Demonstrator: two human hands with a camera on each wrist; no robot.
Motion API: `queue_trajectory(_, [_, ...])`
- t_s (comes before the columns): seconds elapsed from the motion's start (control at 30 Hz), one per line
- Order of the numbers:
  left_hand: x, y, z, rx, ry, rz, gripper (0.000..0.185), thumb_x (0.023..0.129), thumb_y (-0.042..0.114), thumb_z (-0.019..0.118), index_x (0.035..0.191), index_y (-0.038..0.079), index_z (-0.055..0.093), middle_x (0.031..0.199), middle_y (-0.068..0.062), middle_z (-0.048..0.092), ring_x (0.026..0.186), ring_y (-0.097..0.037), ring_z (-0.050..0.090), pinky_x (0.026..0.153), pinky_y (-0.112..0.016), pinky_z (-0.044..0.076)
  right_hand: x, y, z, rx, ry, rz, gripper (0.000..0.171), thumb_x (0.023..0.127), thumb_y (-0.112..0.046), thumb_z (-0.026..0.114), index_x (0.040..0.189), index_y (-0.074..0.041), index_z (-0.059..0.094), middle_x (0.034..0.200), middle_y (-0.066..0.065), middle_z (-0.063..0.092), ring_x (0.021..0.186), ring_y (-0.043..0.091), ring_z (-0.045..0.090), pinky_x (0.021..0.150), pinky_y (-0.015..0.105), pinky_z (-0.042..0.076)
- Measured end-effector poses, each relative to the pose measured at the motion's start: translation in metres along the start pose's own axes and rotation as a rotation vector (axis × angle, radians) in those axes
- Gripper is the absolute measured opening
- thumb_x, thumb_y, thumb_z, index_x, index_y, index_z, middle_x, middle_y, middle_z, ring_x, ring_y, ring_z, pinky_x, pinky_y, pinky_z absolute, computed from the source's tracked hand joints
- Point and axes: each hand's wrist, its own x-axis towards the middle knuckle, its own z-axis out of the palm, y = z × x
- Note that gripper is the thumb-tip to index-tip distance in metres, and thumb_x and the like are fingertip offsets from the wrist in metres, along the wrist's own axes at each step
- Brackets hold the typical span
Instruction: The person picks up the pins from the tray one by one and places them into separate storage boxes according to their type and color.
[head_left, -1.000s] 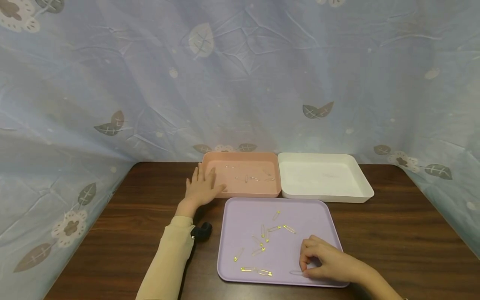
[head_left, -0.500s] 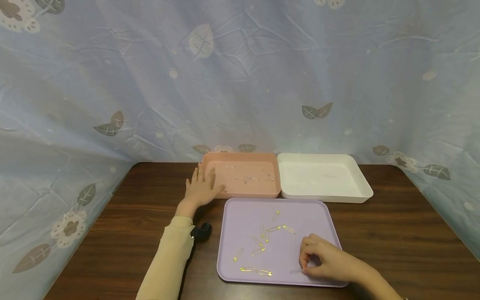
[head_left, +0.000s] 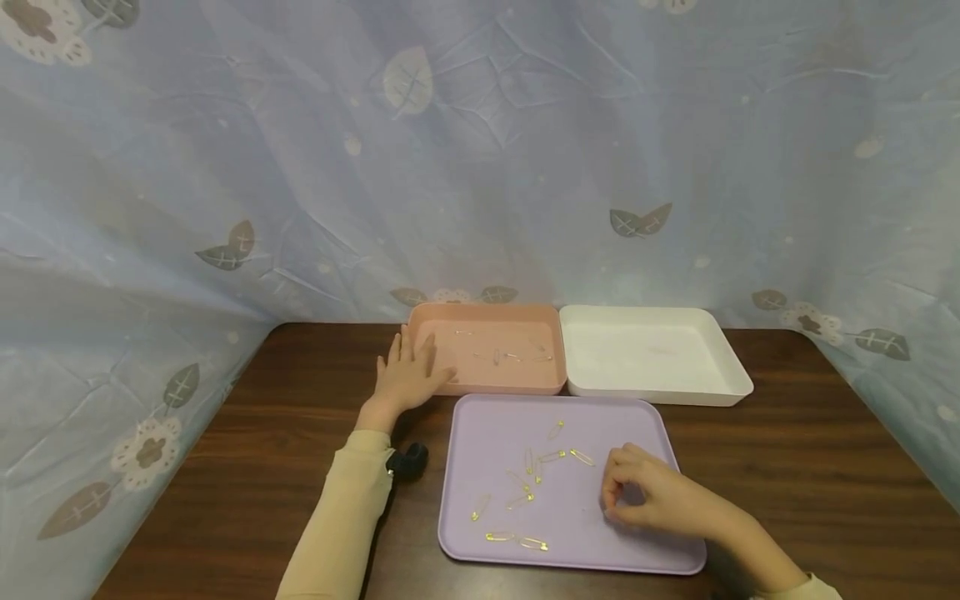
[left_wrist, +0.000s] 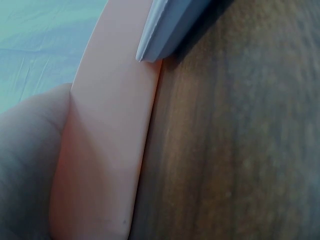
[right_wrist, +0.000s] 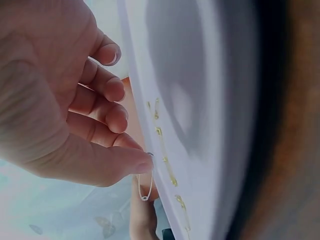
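In the head view, the right grip point(head_left: 663, 492) is rising off the lilac tray point(head_left: 630, 417), its pick-up apparently succeeding, bare surface separating it from the yellow pins point(head_left: 500, 537); the empty left grip point(head_left: 405, 379) is lying splayed at the peach tray point(head_left: 517, 380). In the left wrist view, it's touching that rim. In the right wrist view, fingertips point(right_wrist: 144, 164) are pinching a silver safety pin point(right_wrist: 145, 198).

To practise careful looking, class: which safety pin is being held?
The silvery safety pin, pinched in the right hand; the yellow-headed pins lie on the purple tray, other pins in the pink tray.
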Motion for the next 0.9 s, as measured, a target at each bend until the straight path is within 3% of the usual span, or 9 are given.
queue_trajectory(0.43, [0.002, -0.001, 0.003, 0.003, 0.016, 0.001, 0.083, 0.093, 0.062, 0.044, 0.157, 0.018, 0.015, 0.161, -0.026, -0.009, 0.15, -0.045, -0.004, 0.111, -0.074, 0.006, 0.042, 0.013, -0.01, -0.075, -0.009, -0.029, 0.025, 0.077, -0.009, 0.076, 0.077, -0.028, 0.06, 0.081, -0.011, 0.053, 0.084, -0.001, 0.043, 0.074, 0.021, 0.041])
queue_trajectory(0.9, [0.001, -0.002, 0.002, 0.005, 0.026, -0.001, 0.083, 0.093, 0.062, 0.045, 0.157, 0.017, 0.015, 0.162, -0.025, -0.007, 0.15, -0.045, -0.002, 0.111, -0.075, 0.005, 0.083, 0.015, -0.013, -0.043, -0.07, -0.001, 0.021, 0.079, -0.008, 0.075, 0.077, -0.023, 0.061, 0.085, -0.009, 0.053, 0.085, 0.003, 0.046, 0.076, 0.027, 0.046])
